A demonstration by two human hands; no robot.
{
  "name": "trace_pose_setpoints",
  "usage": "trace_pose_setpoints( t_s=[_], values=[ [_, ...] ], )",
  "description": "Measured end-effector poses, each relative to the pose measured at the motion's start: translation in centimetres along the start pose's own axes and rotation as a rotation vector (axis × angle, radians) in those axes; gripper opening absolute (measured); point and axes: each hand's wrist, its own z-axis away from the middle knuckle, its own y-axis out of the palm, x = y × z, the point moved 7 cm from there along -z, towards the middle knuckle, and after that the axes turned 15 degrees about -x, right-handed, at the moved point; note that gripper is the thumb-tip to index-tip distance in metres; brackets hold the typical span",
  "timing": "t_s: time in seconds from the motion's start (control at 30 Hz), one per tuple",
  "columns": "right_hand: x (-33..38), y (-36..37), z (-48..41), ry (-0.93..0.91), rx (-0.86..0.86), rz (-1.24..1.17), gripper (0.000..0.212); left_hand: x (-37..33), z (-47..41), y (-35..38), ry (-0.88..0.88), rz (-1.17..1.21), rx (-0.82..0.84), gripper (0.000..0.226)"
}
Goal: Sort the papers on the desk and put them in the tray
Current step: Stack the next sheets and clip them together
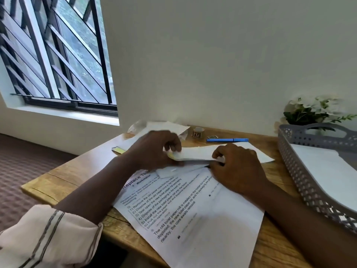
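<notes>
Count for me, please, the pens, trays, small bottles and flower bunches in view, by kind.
Blue pen: 1
Grey tray: 1
Small bottle: 1
Flower bunch: 1
Total: 4

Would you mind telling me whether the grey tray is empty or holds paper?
Not empty: white paper lies flat inside the grey tray, covering most of its floor.

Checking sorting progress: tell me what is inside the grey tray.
White paper lies inside the grey tray. Anything beneath it is hidden; the tray's right end is out of frame.
</notes>
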Motion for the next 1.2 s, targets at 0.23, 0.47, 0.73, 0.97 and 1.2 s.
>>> trace_pose_setpoints(
  t_s=[0.23,0.47,0.73,0.97,1.2],
  values=[
    [0.3,0.8,0.0,-0.017,0.174,0.128,0.047,1.7,2.1,1.3,-0.145,-0.011,0.386,0.089],
    [-0.1,1.1,-0.4,0.090,0.141,0.149,0.100,0.8,2.0,1.3,-0.166,0.065,0.286,0.045],
    [2.4,1.6,-0.6,0.070,0.193,0.003,0.079,0.0,2.4,1.3,-0.133,0.018,0.374,0.075],
    [2.0,1.8,-0.2,0.078,0.110,0.041,0.050,0.5,2.4,-0.1,-0.271,-0.070,0.318,0.087],
    [2.2,1.3,-0.1,0.083,0.058,0.037,0.049,-0.7,2.7,0.0,-0.363,-0.318,0.345,0.095]
  ],
)
